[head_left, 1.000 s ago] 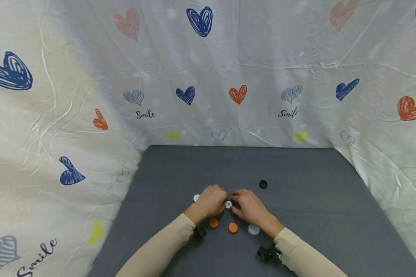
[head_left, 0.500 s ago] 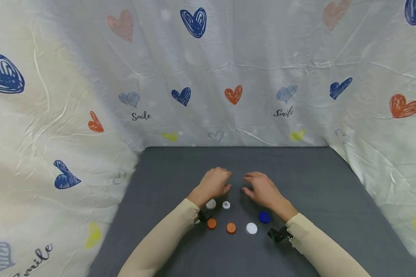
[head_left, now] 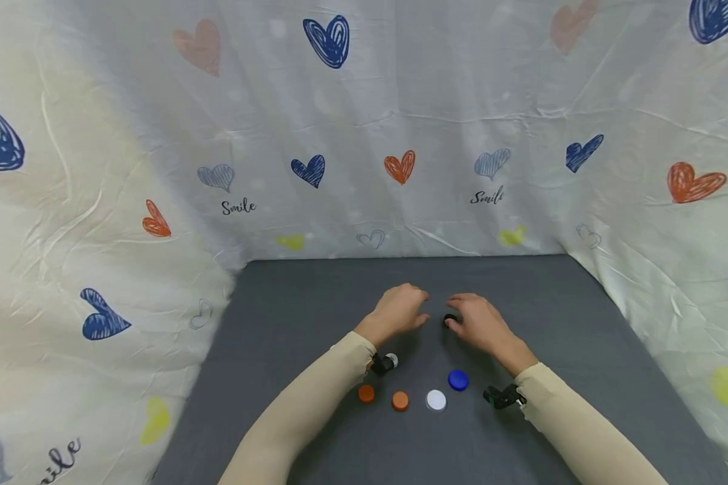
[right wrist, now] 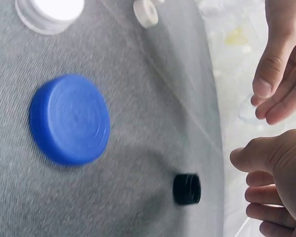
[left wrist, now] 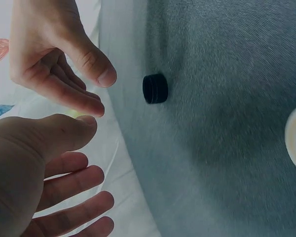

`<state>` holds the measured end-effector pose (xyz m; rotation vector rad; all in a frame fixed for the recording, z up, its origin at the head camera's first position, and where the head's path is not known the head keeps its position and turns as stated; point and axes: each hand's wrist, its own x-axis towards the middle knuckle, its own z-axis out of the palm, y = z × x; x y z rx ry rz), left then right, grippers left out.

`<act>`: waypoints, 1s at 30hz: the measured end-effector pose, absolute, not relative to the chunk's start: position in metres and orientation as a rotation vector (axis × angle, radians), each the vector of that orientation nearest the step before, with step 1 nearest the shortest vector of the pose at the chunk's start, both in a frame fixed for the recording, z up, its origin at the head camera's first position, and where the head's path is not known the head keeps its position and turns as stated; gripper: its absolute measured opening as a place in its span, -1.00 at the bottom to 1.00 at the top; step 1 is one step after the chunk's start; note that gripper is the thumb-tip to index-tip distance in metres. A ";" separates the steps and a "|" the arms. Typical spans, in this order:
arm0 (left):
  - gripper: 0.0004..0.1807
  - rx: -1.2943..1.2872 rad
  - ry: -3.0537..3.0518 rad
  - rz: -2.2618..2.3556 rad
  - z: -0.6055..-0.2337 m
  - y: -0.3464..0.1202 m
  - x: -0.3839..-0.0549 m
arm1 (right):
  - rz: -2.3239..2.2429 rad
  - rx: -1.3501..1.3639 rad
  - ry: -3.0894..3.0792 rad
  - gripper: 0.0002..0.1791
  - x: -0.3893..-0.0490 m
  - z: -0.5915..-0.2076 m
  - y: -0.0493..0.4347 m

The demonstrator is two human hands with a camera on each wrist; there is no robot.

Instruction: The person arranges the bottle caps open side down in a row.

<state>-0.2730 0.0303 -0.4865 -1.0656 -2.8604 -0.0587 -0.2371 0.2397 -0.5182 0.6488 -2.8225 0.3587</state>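
A black bottle cap (head_left: 447,319) lies on the grey table behind the other caps, partly hidden by my right thumb in the head view. My right hand (head_left: 482,327) hovers beside it with loosely bent fingers. Both wrist views show the black cap (left wrist: 155,89) apart from any fingers. To its left hangs my left hand (head_left: 399,311), its thumb and fingers spread and nothing between them. The two hands face each other across a small gap. In the right wrist view, a blue cap (right wrist: 71,119) lies nearer than the black one (right wrist: 186,188).
Two orange caps (head_left: 367,394) and a white cap (head_left: 436,401) lie on the grey table (head_left: 352,444), nearer the body. A small white cap (head_left: 393,360) is partly covered by the left wrist camera (head_left: 381,366). A heart-printed curtain (head_left: 437,135) surrounds the table.
Both hands have left the small white cap and moved away from the body and rightward, to near the black cap. The blue cap, hidden at first, has come into sight.
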 end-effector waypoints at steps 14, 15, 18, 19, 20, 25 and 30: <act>-0.61 -1.075 -2.989 -0.058 -0.508 0.072 -0.284 | 0.416 0.581 -2.844 -0.61 -0.241 -0.539 0.263; -0.62 -1.072 -2.998 -0.063 -0.509 0.074 -0.284 | 0.415 0.581 -2.849 -0.61 -0.241 -0.540 0.263; -0.65 -1.066 -3.021 -0.096 -0.513 0.079 -0.286 | 0.409 0.578 -2.872 -0.62 -0.242 -0.543 0.264; -0.66 -1.061 -3.027 -0.103 -0.514 0.081 -0.288 | 0.407 0.579 -2.878 -0.63 -0.243 -0.544 0.264; -0.70 -1.053 -3.035 -0.107 -0.516 0.082 -0.289 | 0.407 0.580 -2.882 -0.63 -0.243 -0.546 0.264; -0.84 -1.022 -3.061 -0.094 -0.529 0.087 -0.294 | 0.446 0.577 -2.891 -0.69 -0.245 -0.550 0.264; -0.80 -1.006 -3.077 -0.080 -0.539 0.092 -0.296 | 0.478 0.539 -2.908 -0.76 -0.249 -0.556 0.265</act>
